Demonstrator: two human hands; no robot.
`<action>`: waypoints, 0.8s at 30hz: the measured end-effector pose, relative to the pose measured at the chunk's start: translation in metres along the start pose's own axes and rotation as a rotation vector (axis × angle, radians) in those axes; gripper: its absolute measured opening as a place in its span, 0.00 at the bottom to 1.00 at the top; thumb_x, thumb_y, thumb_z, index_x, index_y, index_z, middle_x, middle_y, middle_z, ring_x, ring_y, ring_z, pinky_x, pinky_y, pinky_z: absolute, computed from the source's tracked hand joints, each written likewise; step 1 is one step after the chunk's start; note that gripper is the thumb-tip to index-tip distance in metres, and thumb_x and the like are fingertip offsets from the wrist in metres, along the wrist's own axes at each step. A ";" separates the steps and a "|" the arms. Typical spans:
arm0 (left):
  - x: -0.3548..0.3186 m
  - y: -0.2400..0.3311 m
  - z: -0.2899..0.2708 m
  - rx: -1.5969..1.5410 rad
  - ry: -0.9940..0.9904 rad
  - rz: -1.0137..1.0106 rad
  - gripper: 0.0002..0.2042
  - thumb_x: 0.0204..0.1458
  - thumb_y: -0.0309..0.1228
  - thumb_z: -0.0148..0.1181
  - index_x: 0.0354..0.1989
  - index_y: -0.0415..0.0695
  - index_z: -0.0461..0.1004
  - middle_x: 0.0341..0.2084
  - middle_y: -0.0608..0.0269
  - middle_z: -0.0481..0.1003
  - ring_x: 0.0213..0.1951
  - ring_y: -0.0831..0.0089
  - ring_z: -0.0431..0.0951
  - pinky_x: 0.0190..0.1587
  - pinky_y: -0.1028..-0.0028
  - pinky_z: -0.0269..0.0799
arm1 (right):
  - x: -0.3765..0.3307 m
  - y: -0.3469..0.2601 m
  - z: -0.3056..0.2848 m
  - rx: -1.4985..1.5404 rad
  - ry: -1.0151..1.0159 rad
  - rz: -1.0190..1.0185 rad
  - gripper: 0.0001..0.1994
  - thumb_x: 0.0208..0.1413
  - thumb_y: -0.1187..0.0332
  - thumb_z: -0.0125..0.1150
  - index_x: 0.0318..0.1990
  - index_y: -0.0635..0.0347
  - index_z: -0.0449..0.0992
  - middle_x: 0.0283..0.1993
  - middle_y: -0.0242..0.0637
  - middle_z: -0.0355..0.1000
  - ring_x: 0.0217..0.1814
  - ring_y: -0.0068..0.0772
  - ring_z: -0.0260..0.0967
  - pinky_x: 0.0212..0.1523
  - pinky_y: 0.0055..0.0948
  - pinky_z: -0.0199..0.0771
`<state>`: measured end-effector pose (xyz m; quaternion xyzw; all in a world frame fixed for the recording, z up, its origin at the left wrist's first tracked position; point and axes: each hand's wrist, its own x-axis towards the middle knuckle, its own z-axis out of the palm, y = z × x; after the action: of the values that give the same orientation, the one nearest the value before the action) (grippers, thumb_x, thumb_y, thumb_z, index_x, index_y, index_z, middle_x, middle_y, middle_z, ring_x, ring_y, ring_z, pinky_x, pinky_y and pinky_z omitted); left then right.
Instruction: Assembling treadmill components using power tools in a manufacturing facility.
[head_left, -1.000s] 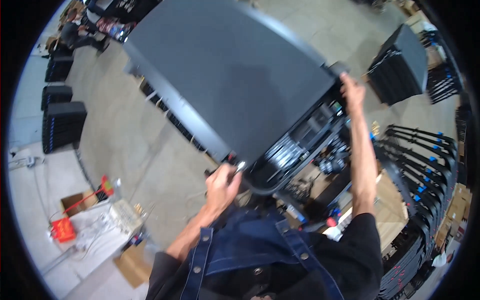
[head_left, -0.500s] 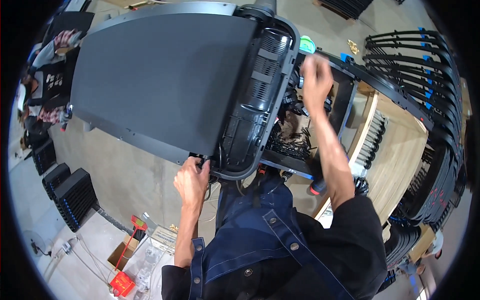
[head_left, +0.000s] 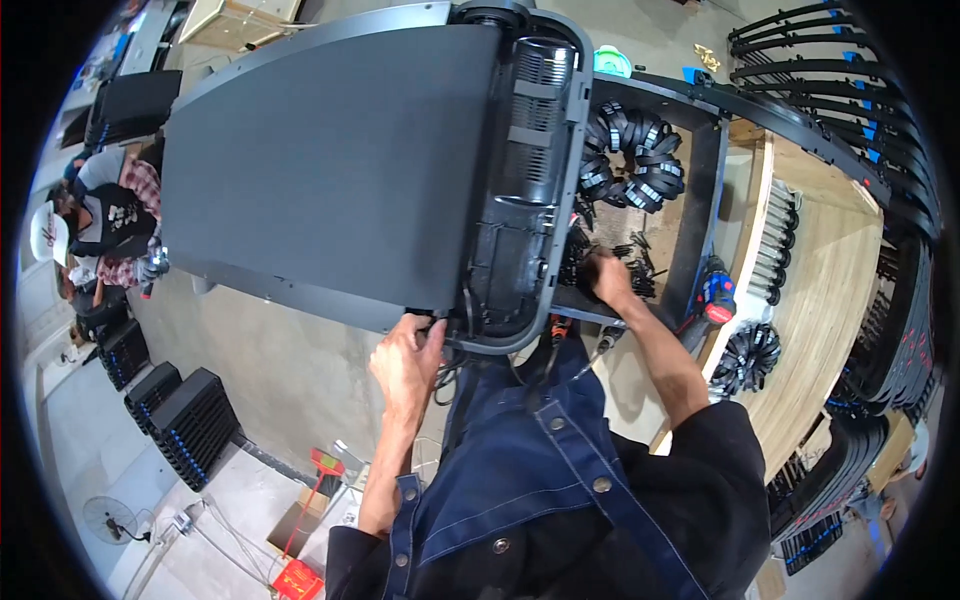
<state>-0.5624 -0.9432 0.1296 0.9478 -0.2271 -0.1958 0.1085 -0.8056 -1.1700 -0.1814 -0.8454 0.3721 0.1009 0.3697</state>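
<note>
A large treadmill deck with a flat black belt [head_left: 320, 160] lies before me, its motor bay [head_left: 520, 250] uncovered at the right end. At the near corner of that deck, my left hand [head_left: 402, 365] is closed, thumb and fingers pressed on a small dark part that I cannot make out. My right hand [head_left: 608, 278] reaches down into a black-rimmed tray [head_left: 708, 200] beside the motor bay. Its fingers are curled among loose black bolts [head_left: 640, 262], and the fingertips are hidden. Behind that hand in the tray lies a ring of bundled black straps or cables [head_left: 630, 160].
Right of the tray stands a wooden box [head_left: 820, 290] with a row of rollers, another black coil [head_left: 750, 358] and a red-and-blue power tool [head_left: 716, 295]. Curved black frames [head_left: 800, 60] are stacked at far right. Another person [head_left: 110, 210] works at the far left.
My right hand has come down toward me from above the tray into the loose bolts, uncovering the ring of black bundles. My left hand stays at the deck's corner. The view has shifted slightly.
</note>
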 end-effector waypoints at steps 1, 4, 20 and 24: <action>0.004 0.003 -0.001 -0.028 -0.036 0.041 0.11 0.53 0.39 0.68 0.35 0.44 0.80 0.21 0.55 0.79 0.26 0.56 0.81 0.31 0.61 0.73 | 0.000 0.015 -0.006 -0.051 0.036 0.029 0.11 0.47 0.76 0.59 0.40 0.60 0.78 0.42 0.54 0.75 0.46 0.61 0.73 0.45 0.51 0.75; 0.000 -0.018 -0.012 -0.328 -0.111 0.075 0.10 0.54 0.31 0.67 0.40 0.37 0.80 0.22 0.54 0.80 0.26 0.70 0.84 0.26 0.71 0.77 | -0.029 -0.047 -0.062 0.379 0.353 0.211 0.14 0.49 0.77 0.60 0.46 0.60 0.75 0.34 0.45 0.77 0.33 0.42 0.78 0.36 0.39 0.76; 0.111 0.006 -0.044 0.497 -0.340 1.947 0.07 0.42 0.28 0.62 0.32 0.44 0.77 0.37 0.65 0.71 0.51 0.65 0.69 0.55 0.68 0.65 | -0.171 -0.244 -0.099 0.945 0.431 0.174 0.09 0.64 0.71 0.59 0.48 0.65 0.73 0.35 0.39 0.79 0.34 0.24 0.77 0.35 0.24 0.77; 0.118 0.025 -0.031 0.654 -0.511 2.010 0.06 0.43 0.28 0.63 0.31 0.45 0.77 0.37 0.66 0.71 0.50 0.68 0.70 0.52 0.69 0.65 | -0.172 -0.282 -0.109 0.677 0.461 0.102 0.05 0.62 0.75 0.57 0.42 0.68 0.71 0.33 0.46 0.77 0.35 0.43 0.78 0.36 0.36 0.77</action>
<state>-0.4620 -1.0173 0.1268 0.2428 -0.9559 -0.1391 -0.0888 -0.7394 -1.0241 0.1280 -0.6569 0.4987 -0.2011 0.5285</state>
